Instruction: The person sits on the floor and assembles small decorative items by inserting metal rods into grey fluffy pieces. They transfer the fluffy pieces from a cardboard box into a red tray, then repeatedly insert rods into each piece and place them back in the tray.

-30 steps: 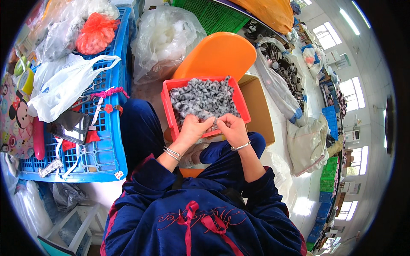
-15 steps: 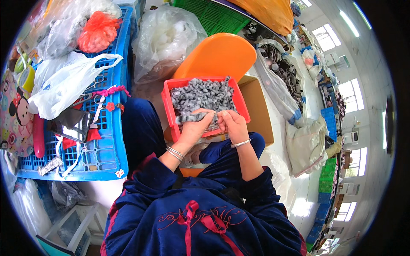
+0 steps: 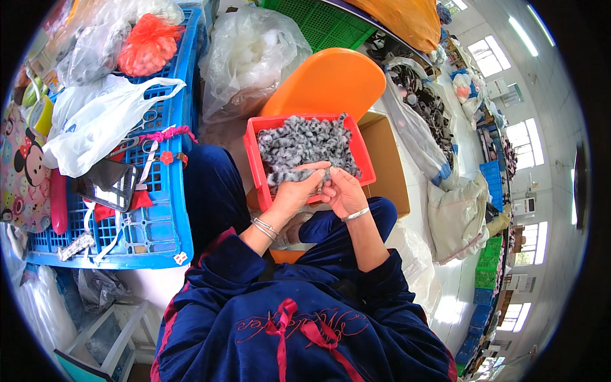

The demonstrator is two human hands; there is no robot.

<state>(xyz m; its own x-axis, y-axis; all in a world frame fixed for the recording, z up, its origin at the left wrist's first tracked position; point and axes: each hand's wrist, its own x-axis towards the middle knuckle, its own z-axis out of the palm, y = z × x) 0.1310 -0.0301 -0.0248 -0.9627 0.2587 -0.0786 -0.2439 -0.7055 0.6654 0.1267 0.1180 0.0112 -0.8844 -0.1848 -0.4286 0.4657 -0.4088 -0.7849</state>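
A red plastic bin (image 3: 252, 153) sits in front of me between my knees, heaped with grey-and-black fluffy plush pieces (image 3: 305, 141). Over its near edge, my left hand (image 3: 296, 193) is closed around one fluffy plush piece (image 3: 285, 176), whose end sticks out past the fingers on the left. My right hand (image 3: 345, 194) meets it at the fingertips, with thumb and forefinger pinched together. What lies in that pinch is too small to make out. Both wrists carry silvery bangles.
On the left stands a blue plastic crate (image 3: 146, 245) bearing a phone (image 3: 109, 184), scissors and a white plastic bag (image 3: 105, 130). Behind the bin are an orange plastic panel (image 3: 324, 83) and a clear bag of white stuffing (image 3: 254, 57). A cardboard box (image 3: 385, 162) stands at right.
My right hand has turned and moved slightly down, its fingertips now against those of the left hand. The left fingers have stretched a little to the right, still around the plush piece.
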